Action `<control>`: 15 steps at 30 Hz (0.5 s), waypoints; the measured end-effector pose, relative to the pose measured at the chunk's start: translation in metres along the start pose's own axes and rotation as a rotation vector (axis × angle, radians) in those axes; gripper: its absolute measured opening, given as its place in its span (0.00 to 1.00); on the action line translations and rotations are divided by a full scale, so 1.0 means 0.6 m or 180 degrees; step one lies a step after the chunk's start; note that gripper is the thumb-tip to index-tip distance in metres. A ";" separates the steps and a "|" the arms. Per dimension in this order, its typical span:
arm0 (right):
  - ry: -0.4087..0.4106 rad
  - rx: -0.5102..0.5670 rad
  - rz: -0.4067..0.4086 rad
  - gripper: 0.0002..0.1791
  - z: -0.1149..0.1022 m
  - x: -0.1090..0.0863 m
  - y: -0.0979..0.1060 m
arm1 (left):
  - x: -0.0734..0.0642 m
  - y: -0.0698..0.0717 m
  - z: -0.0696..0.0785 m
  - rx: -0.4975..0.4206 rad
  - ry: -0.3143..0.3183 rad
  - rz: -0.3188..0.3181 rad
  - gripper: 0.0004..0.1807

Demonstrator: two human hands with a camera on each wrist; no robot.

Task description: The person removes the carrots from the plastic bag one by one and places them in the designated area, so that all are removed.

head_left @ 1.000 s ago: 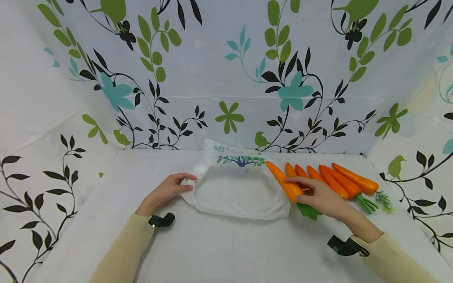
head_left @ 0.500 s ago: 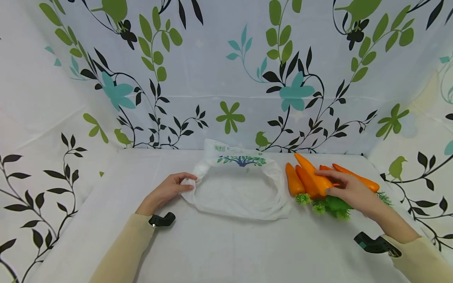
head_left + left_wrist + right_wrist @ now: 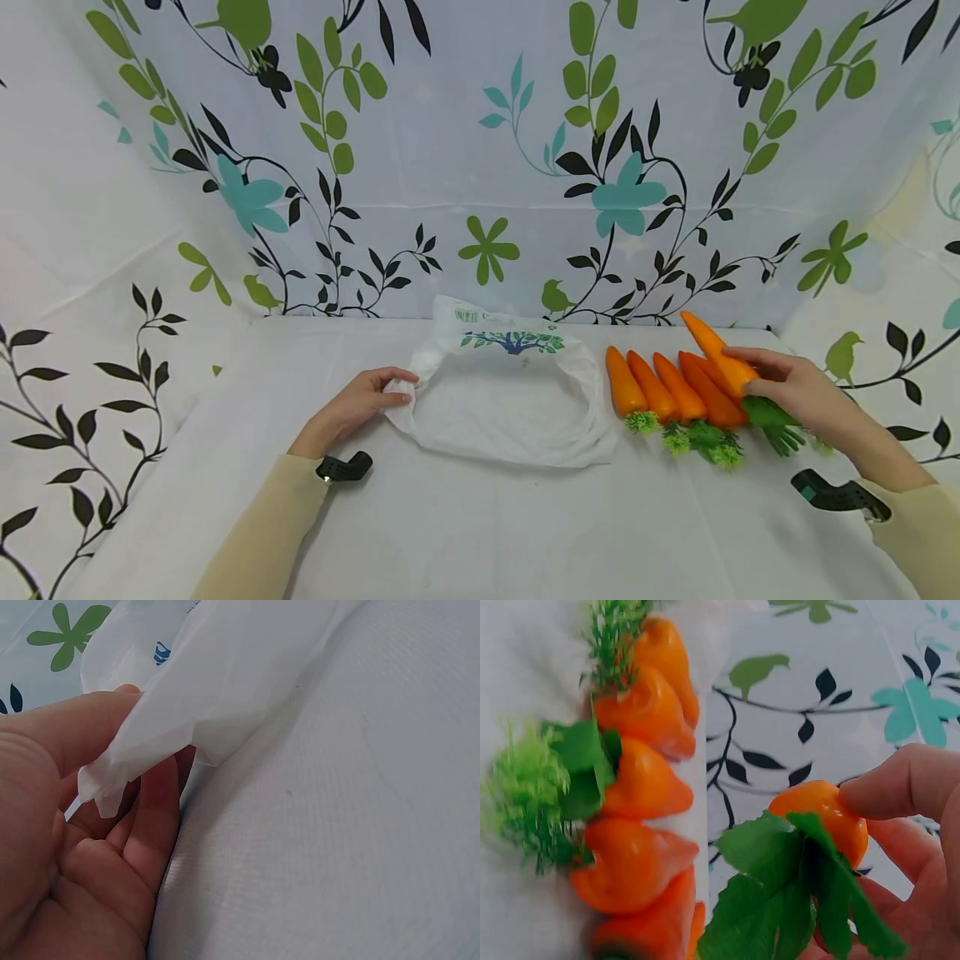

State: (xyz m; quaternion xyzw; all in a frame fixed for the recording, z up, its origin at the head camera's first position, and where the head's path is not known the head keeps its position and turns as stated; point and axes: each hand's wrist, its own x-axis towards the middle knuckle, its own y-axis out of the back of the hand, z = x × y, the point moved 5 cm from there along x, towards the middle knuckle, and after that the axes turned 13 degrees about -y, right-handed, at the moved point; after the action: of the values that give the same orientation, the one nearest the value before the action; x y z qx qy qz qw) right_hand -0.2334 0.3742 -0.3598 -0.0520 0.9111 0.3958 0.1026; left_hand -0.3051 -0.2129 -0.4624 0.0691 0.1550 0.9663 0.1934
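Observation:
A white plastic bag (image 3: 517, 457) with a blue and green tree print lies mid-table, its mouth spread wide. At its left edge my left hand (image 3: 352, 408) pinches the rim; in the left wrist view the thin plastic (image 3: 217, 705) bunches between thumb and fingers. My right hand (image 3: 806, 392) holds a glossy orange carrot (image 3: 716, 346), raised over the right part of a row of carrots (image 3: 651, 390). Broad green leaves (image 3: 761, 900) hang from the held carrot in the right wrist view. The hand and carrot hide part of the row's right end.
The carrots lie close together just right of the bag, tips toward the back, with frilly green tops (image 3: 675, 437) toward the front. A white cloth (image 3: 480, 533) covers the table. Behind it hangs a leaf-patterned curtain (image 3: 420, 167).
From the bag's right edge, my right hand has carried the carrot rightward across the row to above its right part. The left hand and the bag have stayed in place.

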 end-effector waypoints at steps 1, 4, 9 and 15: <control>-0.0023 -0.0012 0.0011 0.28 0.007 0.003 0.005 | 0.000 0.000 0.000 0.0005 0.0000 -0.0001 0.20; -0.0075 -0.0044 0.0049 0.29 0.026 0.011 0.023 | 0.000 0.001 -0.001 0.0006 0.0004 0.0006 0.20; -0.0205 -0.0149 0.0059 0.31 0.061 0.024 0.053 | 0.001 0.001 -0.003 -0.0003 0.0018 0.0014 0.20; -0.0327 -0.0417 0.0117 0.31 0.098 0.038 0.079 | 0.001 0.001 -0.004 -0.0010 0.0041 0.0020 0.19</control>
State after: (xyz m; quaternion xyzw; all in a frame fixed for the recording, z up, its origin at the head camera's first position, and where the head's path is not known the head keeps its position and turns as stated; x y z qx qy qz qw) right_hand -0.2554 0.4493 -0.3702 -0.0214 0.8776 0.4585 0.1383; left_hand -0.3066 -0.2139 -0.4644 0.0630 0.1545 0.9676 0.1895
